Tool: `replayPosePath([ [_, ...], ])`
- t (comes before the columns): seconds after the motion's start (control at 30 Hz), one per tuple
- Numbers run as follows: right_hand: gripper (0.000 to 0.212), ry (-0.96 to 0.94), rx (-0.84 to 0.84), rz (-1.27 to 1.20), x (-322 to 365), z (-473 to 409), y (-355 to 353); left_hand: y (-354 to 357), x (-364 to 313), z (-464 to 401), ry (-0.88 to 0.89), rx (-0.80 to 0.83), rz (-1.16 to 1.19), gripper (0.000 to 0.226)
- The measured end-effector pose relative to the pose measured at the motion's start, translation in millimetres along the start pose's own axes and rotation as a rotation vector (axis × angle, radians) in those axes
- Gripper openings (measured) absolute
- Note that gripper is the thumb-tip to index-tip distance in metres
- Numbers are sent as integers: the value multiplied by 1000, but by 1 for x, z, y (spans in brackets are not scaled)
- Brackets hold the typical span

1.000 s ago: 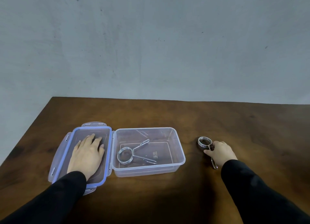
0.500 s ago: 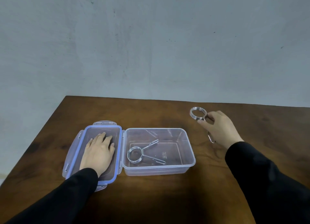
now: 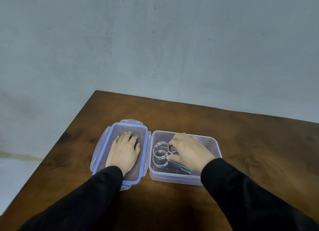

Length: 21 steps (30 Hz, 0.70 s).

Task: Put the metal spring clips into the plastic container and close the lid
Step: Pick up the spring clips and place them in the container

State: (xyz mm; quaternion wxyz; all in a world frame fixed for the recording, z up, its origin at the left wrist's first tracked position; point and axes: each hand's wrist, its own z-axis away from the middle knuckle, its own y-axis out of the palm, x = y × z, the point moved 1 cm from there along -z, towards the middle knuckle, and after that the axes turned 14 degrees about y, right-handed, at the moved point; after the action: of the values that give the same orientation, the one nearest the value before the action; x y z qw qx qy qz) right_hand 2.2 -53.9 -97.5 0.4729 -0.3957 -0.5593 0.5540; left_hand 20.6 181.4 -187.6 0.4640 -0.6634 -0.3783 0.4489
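The right hand (image 3: 189,151) is inside the clear rectangular plastic container (image 3: 214,142), fingers pinched on the handles of a coiled silver metal spring clip (image 3: 160,147). That clip's coil rests against a second identical clip (image 3: 161,159), just below the grip. The left hand (image 3: 125,151) lies flat and open on the blue-rimmed hinged lid (image 3: 128,127). Risk, as judged: tangled coils could drag out on withdrawal, or a raised handle could block the lid.

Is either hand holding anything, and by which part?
Right hand grips the upper clip by its handles, inside the container. Left hand only presses flat on the lid.
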Motion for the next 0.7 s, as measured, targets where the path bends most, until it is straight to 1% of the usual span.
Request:
replayPosePath([
  [0.13, 40, -5, 58, 30, 5, -2, 13, -1, 0, -1, 7, -7, 6, 44],
  [0.37, 44, 34, 132, -1, 3, -1, 19, 0, 1, -2, 10, -17, 1, 44],
  [0.7, 51, 87, 165, -15, 6, -1, 17, 0, 1, -1, 5, -11, -1, 45],
])
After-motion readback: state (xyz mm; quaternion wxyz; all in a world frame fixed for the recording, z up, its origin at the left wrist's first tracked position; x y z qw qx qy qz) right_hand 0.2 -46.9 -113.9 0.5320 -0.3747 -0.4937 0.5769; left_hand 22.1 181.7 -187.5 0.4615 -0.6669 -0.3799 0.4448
